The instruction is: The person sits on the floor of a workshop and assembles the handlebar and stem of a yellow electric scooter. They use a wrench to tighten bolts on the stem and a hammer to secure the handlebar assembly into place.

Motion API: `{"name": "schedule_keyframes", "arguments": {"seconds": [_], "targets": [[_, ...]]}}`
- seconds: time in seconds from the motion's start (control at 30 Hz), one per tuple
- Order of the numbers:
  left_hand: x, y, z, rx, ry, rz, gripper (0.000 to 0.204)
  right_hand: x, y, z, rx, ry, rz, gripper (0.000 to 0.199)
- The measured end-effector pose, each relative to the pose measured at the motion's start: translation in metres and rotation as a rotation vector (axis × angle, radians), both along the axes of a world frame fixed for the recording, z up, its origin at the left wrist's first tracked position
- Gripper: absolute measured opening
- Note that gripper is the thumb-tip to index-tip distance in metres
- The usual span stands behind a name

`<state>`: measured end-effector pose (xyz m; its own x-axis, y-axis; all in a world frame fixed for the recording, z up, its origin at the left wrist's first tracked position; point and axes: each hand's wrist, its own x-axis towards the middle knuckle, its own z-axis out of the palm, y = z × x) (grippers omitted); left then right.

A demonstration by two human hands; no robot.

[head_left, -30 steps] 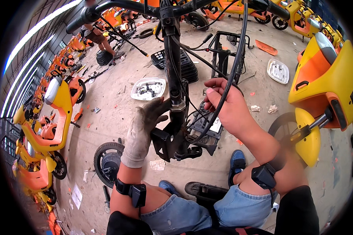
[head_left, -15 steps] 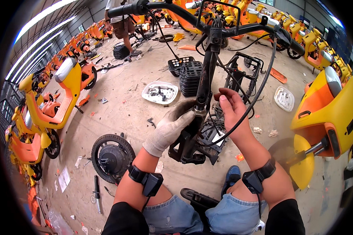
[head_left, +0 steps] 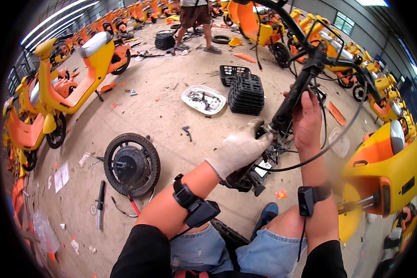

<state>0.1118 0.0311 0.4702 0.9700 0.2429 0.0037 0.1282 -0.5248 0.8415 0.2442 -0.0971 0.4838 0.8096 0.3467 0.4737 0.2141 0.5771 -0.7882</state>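
Note:
A black handlebar stem (head_left: 289,104) leans up to the right in front of me, its handlebar (head_left: 319,58) and cables at the top. My bare right hand (head_left: 307,120) is wrapped round the stem's middle from the right side. My left hand (head_left: 238,147), in a whitish glove with dark soiled fingertips, closes on the silver collar (head_left: 272,129) at the stem's lower end. Below that collar the black scooter frame (head_left: 238,180) is partly hidden by the glove and forearm. A black cable (head_left: 326,149) loops down past my right wrist.
A wheel (head_left: 132,164) lies on the floor at left, near a shock absorber (head_left: 100,204). Beyond are a white tray of small parts (head_left: 204,99) and stacked black baskets (head_left: 246,92). Yellow-orange scooters (head_left: 387,169) stand on both sides. A person (head_left: 194,23) stands farther back.
My right hand, open beside the stem before, now grips it. Handlebar and stem have tilted to the right. My left hand stays at the collar; the view has shifted.

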Motion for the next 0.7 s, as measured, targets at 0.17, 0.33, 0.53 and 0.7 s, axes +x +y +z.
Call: {"name": "schedule_keyframes", "arguments": {"seconds": [0.17,0.33,0.53,0.7], "targets": [[-0.011,0.000,0.001,0.054,-0.079,-0.006,0.059,0.021,0.016,0.015,0.088,0.135,0.175,0.033],[-0.009,0.004,-0.013,-0.080,-0.144,0.061,0.051,0.045,0.028,0.030,0.049,0.064,0.434,0.032],[-0.005,-0.011,-0.007,-0.032,-0.141,0.182,0.036,0.045,0.020,0.039,0.001,0.057,0.452,0.029],[0.000,-0.002,-0.028,-0.095,-0.199,0.116,0.038,0.035,0.029,0.046,-0.074,0.083,0.364,0.030]]}}
